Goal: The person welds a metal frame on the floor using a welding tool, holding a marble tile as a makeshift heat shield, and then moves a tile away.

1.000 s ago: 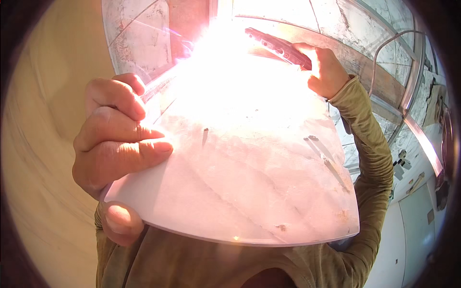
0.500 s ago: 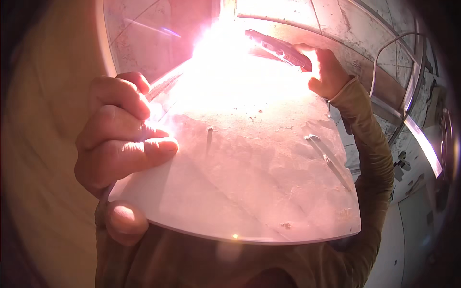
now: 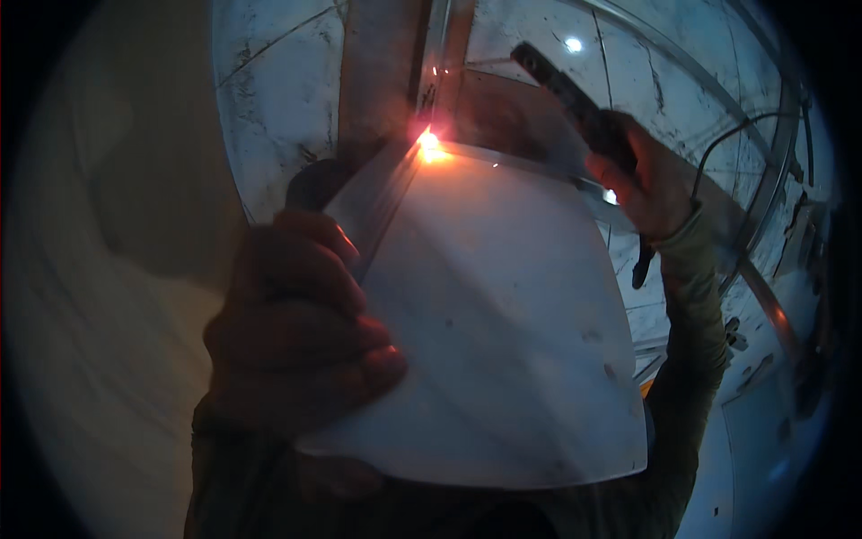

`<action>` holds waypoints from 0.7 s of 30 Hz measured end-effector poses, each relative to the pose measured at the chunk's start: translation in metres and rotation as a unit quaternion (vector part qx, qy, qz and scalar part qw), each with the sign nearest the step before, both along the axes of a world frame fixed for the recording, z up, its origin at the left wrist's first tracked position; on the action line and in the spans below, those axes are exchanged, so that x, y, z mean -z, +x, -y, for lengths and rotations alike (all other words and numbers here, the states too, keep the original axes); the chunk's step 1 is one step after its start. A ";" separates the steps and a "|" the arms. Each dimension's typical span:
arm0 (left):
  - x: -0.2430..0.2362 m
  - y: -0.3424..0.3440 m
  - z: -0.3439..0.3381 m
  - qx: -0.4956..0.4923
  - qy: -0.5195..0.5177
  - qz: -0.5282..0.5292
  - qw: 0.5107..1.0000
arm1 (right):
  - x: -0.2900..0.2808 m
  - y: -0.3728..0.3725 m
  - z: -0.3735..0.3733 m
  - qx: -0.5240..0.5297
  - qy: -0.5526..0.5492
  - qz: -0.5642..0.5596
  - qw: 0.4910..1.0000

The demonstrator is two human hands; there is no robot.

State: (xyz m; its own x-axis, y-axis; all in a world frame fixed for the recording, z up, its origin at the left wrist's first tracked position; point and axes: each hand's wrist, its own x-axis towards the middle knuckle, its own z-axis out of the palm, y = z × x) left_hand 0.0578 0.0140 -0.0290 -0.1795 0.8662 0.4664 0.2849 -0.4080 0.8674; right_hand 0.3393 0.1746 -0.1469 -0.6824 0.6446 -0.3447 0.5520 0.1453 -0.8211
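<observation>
My left hand [image 3: 292, 332], closed, grips the left side of a white marbled sheet [image 3: 503, 323], fingers over its face. A long metal strip [image 3: 377, 202] runs beside the fingers up to a small orange glowing spot [image 3: 427, 142] at the sheet's top-left corner, where it meets upright metal tubing [image 3: 434, 45]. My right hand [image 3: 646, 180], closed, holds a dark electrode holder [image 3: 561, 94] tilted above the top right of the sheet, its tip apart from the glow. Whether an electrode is in it I cannot tell.
A beige surface [image 3: 117, 341] fills the left. Behind the sheet are grimy white tiles [image 3: 269, 81], metal rails [image 3: 718, 99] and a cable loop [image 3: 718, 139]. Small dark objects [image 3: 734, 332] lie at the right.
The blinding glare has shrunk to a small glow and the view darkened. My left hand and the sheet sit lower and further right. The holder is tilted more steeply, away from the glow.
</observation>
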 end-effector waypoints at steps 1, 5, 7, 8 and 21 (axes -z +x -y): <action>0.010 0.002 -0.002 -0.005 0.008 0.024 1.000 | 0.002 0.000 0.003 0.010 -0.010 0.017 1.000; -0.003 0.000 -0.003 -0.002 -0.018 0.009 1.000 | -0.003 -0.006 0.003 0.000 -0.064 0.044 0.997; -0.008 -0.003 -0.001 0.015 -0.044 -0.010 0.999 | -0.003 -0.010 0.002 0.002 -0.092 0.066 0.994; -0.011 -0.007 0.002 0.032 -0.067 -0.027 0.997 | -0.002 -0.011 0.003 -0.003 -0.084 0.062 0.995; -0.012 -0.006 -0.002 0.050 -0.093 -0.051 0.993 | 0.020 -0.014 0.013 -0.027 0.008 0.006 1.000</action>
